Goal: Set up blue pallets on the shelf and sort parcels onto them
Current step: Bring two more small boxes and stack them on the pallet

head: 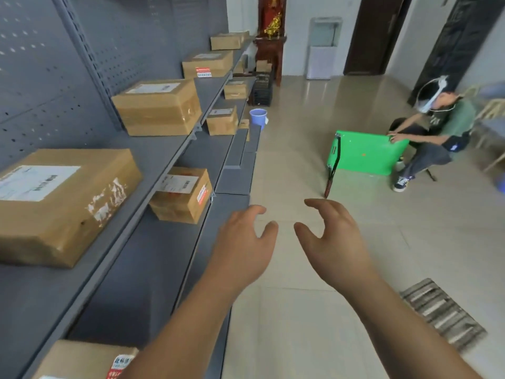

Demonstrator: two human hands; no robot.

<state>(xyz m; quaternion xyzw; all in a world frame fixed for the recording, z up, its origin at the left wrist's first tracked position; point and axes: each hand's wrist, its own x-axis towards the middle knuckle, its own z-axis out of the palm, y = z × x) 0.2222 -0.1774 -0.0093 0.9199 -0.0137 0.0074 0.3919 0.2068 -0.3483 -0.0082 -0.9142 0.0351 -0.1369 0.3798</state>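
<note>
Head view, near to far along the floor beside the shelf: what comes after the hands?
Purple bucket → black crate → dark wooden cabinet against the far wall.

Both bare arms reached forward in the lower middle of the frame. The left grip [246, 242] and right grip [333, 236] hung side by side with fingers spread and loosely curved, holding nothing, over the tiled floor [300, 310] beside the grey shelf [153, 242]. The shelf filled the left side and carried brown parcels: a large one [62, 203] at lower left, another [158, 108] above it, and a smaller one [183, 195] a tier down. A blue bucket [258, 117] stood at upper centre. At right, a seated person [437, 127] touched a green panel [366, 153]. A striped mat [442, 313] lay at lower right.
</note>
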